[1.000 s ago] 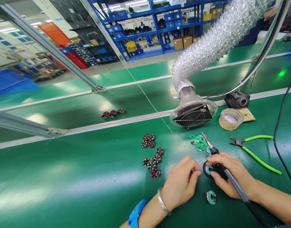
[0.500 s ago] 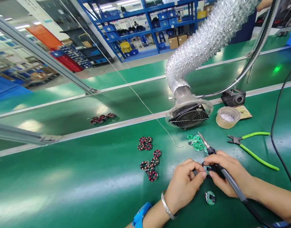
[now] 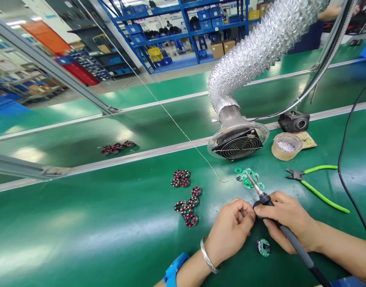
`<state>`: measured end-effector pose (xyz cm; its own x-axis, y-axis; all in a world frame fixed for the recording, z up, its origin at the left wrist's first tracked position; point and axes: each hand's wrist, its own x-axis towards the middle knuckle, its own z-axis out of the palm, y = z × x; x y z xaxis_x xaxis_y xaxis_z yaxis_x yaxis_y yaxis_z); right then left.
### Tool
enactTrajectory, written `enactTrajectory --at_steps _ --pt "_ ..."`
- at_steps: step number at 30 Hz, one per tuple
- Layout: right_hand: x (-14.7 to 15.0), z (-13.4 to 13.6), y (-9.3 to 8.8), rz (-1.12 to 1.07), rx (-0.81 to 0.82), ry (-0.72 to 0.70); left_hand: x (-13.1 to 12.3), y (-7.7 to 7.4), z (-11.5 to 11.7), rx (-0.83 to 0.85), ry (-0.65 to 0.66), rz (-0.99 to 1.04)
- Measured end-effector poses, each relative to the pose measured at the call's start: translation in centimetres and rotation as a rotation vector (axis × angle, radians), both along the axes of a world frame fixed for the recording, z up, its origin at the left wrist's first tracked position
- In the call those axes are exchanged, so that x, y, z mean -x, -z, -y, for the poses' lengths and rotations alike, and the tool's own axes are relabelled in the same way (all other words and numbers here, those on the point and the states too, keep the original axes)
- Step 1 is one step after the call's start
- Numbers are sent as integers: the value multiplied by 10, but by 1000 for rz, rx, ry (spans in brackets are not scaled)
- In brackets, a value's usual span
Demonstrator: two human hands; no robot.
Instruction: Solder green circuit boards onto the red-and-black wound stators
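My right hand (image 3: 286, 219) is wrapped round a soldering iron (image 3: 260, 194) whose tip points up and away towards a pile of small green round boards (image 3: 246, 178). My left hand (image 3: 230, 231) is closed in a pinch against the right hand's fingertips, and both press on a small dark round part that is almost hidden between them. One green round board (image 3: 263, 247) lies on the green mat just below the hands. To the left of my hands lie several round copper-wound coils (image 3: 187, 207).
A fume fan (image 3: 238, 143) on a silver flexible duct (image 3: 260, 48) faces the work. A tape roll (image 3: 286, 146) and green-handled cutters (image 3: 317, 183) lie to the right. A solder wire (image 3: 183, 133) runs across. More coils (image 3: 117, 147) rest on the conveyor belt behind.
My left hand has closed in on the small dark part until the two hands' fingers meet, and the part is now mostly covered. The view has shifted slightly.
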<state>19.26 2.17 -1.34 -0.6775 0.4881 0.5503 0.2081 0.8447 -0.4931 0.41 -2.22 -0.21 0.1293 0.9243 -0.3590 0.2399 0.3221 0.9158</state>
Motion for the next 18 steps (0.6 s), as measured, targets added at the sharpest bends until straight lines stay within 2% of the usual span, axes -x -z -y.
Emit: enactTrajectory --at_steps 5,9,13,18 --pt "-2 0 -7 -26 -24 9 0 3 0 -43 -6 -33" --pt "-10 3 -29 -127 66 106 -2 3 2 -58 -17 -49" --pt "-20 13 -46 -52 149 109 -2 2 2 -57 -22 -74" --pt "-14 26 -42 -229 228 216 -2 2 2 -92 -14 -109"
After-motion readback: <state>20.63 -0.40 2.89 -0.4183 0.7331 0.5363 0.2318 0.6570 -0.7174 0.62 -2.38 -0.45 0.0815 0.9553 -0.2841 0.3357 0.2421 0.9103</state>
